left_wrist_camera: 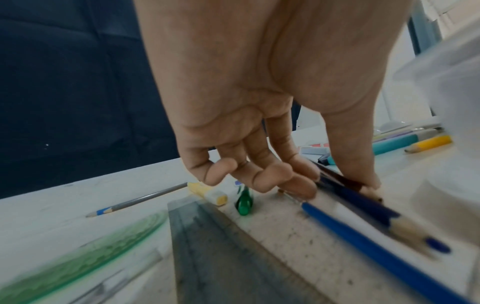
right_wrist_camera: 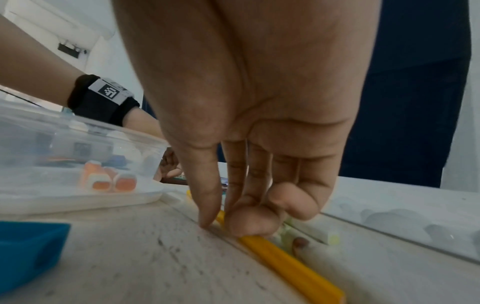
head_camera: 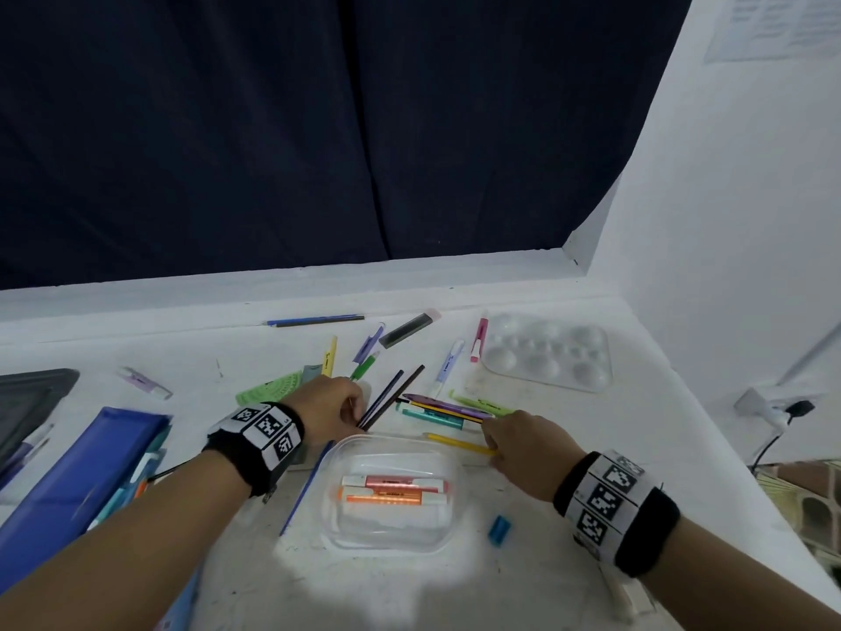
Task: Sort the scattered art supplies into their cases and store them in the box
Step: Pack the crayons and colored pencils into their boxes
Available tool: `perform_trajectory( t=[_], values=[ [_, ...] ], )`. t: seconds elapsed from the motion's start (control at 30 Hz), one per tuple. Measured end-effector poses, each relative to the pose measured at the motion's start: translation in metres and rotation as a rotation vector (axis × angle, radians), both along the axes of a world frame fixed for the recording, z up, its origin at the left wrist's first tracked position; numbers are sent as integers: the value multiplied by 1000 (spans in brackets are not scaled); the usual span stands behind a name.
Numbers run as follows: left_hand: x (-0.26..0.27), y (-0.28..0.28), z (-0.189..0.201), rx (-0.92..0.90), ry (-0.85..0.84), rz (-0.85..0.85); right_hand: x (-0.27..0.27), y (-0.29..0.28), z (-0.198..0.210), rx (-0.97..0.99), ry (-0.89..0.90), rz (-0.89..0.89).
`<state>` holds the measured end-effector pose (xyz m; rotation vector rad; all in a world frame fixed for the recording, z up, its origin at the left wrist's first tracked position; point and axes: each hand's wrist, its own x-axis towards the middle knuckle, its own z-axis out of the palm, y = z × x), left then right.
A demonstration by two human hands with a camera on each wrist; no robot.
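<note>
My left hand (head_camera: 352,414) (left_wrist_camera: 337,182) pinches two dark pencils (head_camera: 391,396), one dark blue (left_wrist_camera: 363,203) and one brown (left_wrist_camera: 342,179), between thumb and fingers; they lie low over the table, just behind a clear plastic container (head_camera: 336,516) (right_wrist_camera: 78,197). Orange and pink highlighters (head_camera: 391,489) lie in that container. To its right my right hand (head_camera: 493,448) (right_wrist_camera: 223,222) pinches a yellow pencil (head_camera: 455,443) (right_wrist_camera: 285,265) that lies on the table. A blue pencil (head_camera: 302,489) (left_wrist_camera: 363,244) lies along the container's left side. An open blue case (head_camera: 82,471) holding pens is at the left.
Pens, highlighters and pencils lie scattered behind my hands, with a teal, yellow and purple bunch (head_camera: 446,409) between them. A white paint palette (head_camera: 546,352) is at the back right, a green protractor (head_camera: 268,389) behind my left wrist, a small blue block (head_camera: 499,529) beside the container. A wall stands on the right.
</note>
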<state>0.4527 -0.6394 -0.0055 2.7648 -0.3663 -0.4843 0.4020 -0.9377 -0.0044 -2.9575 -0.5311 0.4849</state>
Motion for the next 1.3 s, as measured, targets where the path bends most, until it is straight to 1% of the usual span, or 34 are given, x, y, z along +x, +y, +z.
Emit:
perform_trajectory(
  t=[0.13,0.23,0.3,0.43,0.57,0.63,0.77,0.87,0.97,1.07,1.2,1.3],
  values=[
    [2,-1,-2,5,-3,61,2,6,-2,-75,-20,-10],
    [0,-2,-1,33,-2,95,2,11,-2,-67,-26,-29],
    [-2,0,1,57,-6,92,3,12,-1,-11,-44,-48],
    [-6,10,0,75,-43,114,2,13,8,85,-145,-51],
    [-7,12,-1,83,-17,129,-6,18,29,196,-228,-54],
    [-8,12,2,79,-29,130,-14,24,41,246,-273,-30],
    [-17,23,15,92,-144,178,-31,38,64,381,-376,25],
    [-38,37,39,-57,-263,240,-41,51,75,545,-408,20],
    [-71,58,66,-223,-428,285,-48,72,83,770,-346,16],
    [-106,83,81,-373,-574,345,-57,102,85,938,-186,5],
    [-154,117,80,-563,-649,463,-72,142,80,1077,47,-6],
    [-184,138,74,-679,-673,515,-80,174,72,1127,165,-34]
  ],
)
